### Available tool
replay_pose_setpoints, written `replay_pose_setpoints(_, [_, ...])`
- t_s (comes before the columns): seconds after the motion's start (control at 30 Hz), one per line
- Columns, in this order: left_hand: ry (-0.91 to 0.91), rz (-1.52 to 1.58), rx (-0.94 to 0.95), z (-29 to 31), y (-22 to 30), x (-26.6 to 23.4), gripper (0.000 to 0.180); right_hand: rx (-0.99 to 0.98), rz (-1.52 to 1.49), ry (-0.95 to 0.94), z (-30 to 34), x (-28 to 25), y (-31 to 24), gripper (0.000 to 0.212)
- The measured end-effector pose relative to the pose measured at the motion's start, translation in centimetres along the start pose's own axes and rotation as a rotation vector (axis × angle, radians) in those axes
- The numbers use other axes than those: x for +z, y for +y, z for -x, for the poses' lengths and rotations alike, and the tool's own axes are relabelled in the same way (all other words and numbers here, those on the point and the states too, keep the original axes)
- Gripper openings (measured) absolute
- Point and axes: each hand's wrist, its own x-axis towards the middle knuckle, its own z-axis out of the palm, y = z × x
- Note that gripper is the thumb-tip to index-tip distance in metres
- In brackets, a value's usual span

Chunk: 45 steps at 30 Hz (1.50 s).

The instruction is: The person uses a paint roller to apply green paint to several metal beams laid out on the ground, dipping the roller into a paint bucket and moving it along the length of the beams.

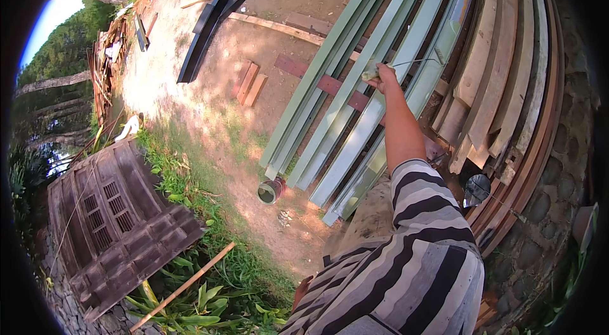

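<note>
My right hand [382, 77] reaches out over long green beams [381, 37], its fingers closed round a pale, paint-smeared handle [369, 74]. From it a thin bent wire [412, 62] runs right, like the frame of a paint roller; its far end is too small to make out. Under the beams lies a reddish-brown crosspiece [342, 92]. Near the beams' close ends stands an open can [271, 191] with greenish contents. Of my left side only a small patch of skin [302, 290] shows beside the striped shirt; those fingers are hidden.
Bare wooden boards [501, 50] lie to the right, beside a stone-paved strip [539, 208]. A dark round container [477, 188] sits near my right elbow. Black beams [206, 31] rest farther off. A carved wooden panel [114, 214] leans at left, near plants and a pole [184, 287].
</note>
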Motion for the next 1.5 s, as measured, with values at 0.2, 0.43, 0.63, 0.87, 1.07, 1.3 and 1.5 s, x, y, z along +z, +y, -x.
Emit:
replay_pose_setpoints(0.2, [0.014, -0.338, 0.002, -1.1, 2.9, 0.3, 0.050, 0.048, 0.068, 0.055, -2.0, -4.8, -3.1, 0.033])
replay_pose_setpoints(0.43, [0.067, -0.217, 0.109, -4.2, 3.1, -4.4, 0.055, 0.142, 0.027, 0.161, 7.2, 1.0, 12.3, 0.045])
replay_pose_setpoints(0.63, [0.057, -0.169, 0.156, -7.1, -1.2, -11.2, 0.051, 0.245, -0.006, 0.163, 15.1, 2.5, 25.7, 0.053])
replay_pose_setpoints(0.87, [0.033, -0.244, 0.241, -10.8, -13.8, -27.5, 0.049, 0.228, 0.085, 0.197, 21.2, 0.7, 45.5, 0.042])
replay_pose_setpoints(1.07, [0.232, -0.249, -0.024, -7.4, -25.1, -44.9, 0.046, 0.255, 0.101, 0.173, 27.5, 0.4, 59.0, 0.046])
replay_pose_setpoints(1.3, [0.195, -0.319, -0.039, -5.7, -26.5, -54.6, 0.048, 0.299, 0.078, 0.241, 33.9, 4.9, 69.2, 0.065])
replay_pose_setpoints(1.5, [0.055, -0.378, 0.066, -9.8, -20.4, -56.4, 0.050, 0.374, -0.008, 0.291, 38.1, 6.9, 77.5, 0.077])
